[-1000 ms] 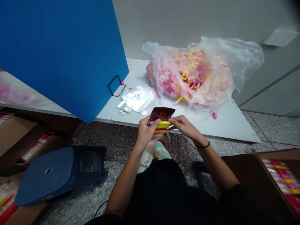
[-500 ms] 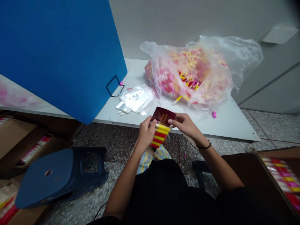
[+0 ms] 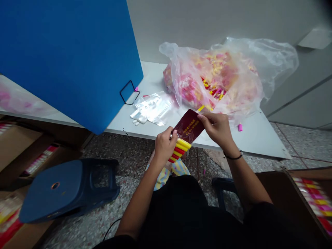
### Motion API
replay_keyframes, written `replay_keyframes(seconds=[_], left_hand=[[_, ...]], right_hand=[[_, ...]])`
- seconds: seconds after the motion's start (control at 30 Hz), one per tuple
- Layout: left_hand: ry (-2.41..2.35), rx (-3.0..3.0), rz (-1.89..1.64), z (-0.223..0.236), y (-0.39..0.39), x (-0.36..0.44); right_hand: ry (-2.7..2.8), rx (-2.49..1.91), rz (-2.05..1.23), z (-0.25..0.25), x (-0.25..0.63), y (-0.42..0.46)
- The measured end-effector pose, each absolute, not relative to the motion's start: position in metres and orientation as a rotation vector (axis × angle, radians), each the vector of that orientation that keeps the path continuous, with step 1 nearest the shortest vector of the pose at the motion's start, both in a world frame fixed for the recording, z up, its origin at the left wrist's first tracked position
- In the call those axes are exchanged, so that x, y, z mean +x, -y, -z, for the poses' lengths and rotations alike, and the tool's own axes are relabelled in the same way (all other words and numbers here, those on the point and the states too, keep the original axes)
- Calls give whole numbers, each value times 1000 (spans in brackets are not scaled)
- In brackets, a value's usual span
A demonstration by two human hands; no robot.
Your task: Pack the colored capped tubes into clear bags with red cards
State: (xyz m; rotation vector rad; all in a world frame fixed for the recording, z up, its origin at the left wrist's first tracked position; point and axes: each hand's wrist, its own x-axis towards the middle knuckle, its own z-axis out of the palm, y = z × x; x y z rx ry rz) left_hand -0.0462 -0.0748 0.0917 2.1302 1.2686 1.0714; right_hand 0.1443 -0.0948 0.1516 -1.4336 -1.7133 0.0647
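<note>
My left hand (image 3: 163, 147) is closed around a clear packet of yellow and red tubes (image 3: 181, 149), gripping it at its upper left side. Against the top of the packet lies a dark maroon card (image 3: 188, 127) with yellow printed characters. My right hand (image 3: 217, 128) pinches the card's upper right edge between thumb and fingers. Whether the right fingers also hold the packet's clear film, I cannot tell. Both hands are over the front edge of the white table (image 3: 249, 145). Flat clear bags (image 3: 157, 109) lie just beyond them.
A large plastic bag (image 3: 186, 69) of small coloured pieces stands on the table, with a pink piece (image 3: 240, 127) near it. A blue panel (image 3: 77, 62) rises at left. Below are a blue stool (image 3: 54, 190) and a carton (image 3: 275, 193) of similar packets at right.
My right hand has moved up and to the right with the card's edge, and more of the card shows above the tubes. The left hand keeps its grip on the packet.
</note>
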Motion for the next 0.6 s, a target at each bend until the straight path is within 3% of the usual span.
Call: replay_keyframes(seconds=[0.37,0.5,0.6], left_hand=[[-1138,2158,-965,-89,70,-44],[-1191,2124,-963,-80,62,-52],[-1242,2026,-1026,-76,56,-60]], right_hand=[[1298,-1454,-81,-181,193,97],[942,-1365,230,-167,245,94],[638,-1354,50,-136,280,94]])
